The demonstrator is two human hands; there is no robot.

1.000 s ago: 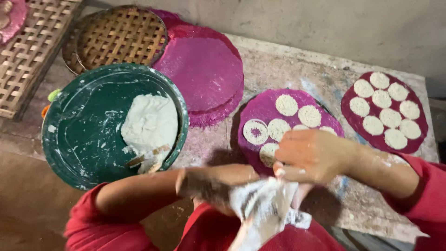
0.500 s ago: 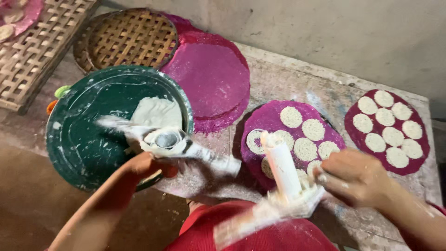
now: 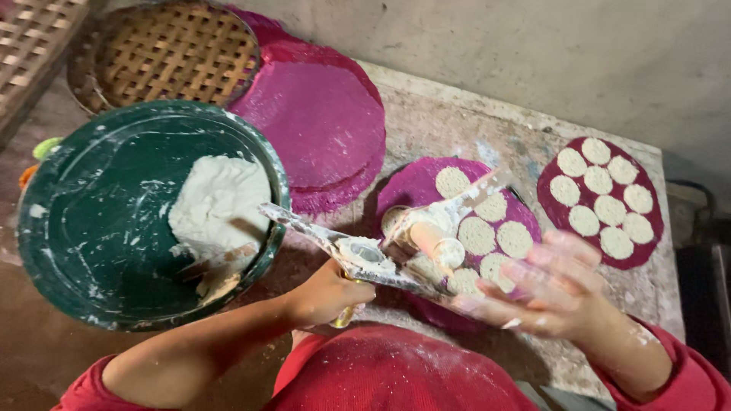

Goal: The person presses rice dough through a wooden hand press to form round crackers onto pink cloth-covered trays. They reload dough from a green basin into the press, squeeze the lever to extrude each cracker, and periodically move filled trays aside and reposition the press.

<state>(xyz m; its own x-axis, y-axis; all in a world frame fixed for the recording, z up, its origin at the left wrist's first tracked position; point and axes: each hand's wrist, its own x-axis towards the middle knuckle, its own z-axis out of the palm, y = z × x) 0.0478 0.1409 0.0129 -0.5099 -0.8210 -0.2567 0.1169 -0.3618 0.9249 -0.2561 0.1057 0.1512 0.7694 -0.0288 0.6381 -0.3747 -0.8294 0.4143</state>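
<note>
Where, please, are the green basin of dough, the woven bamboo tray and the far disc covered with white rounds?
green basin (image 3: 91,228), head view, on its bare inner floor.
woven bamboo tray (image 3: 164,57), head view, on the middle of its lattice.
far disc (image 3: 550,209), head view, on its bare dark-red rim.

The light was dim and soft, falling from above and leaving the left edge and lower corners murky. My right hand (image 3: 560,293) was smeared with motion blur, its fingers (image 3: 533,270) ghostly. Dark shadows pooled under my arms on the surface (image 3: 457,122). The green basin (image 3: 91,221) stayed fairly sharp, without glare.
</note>
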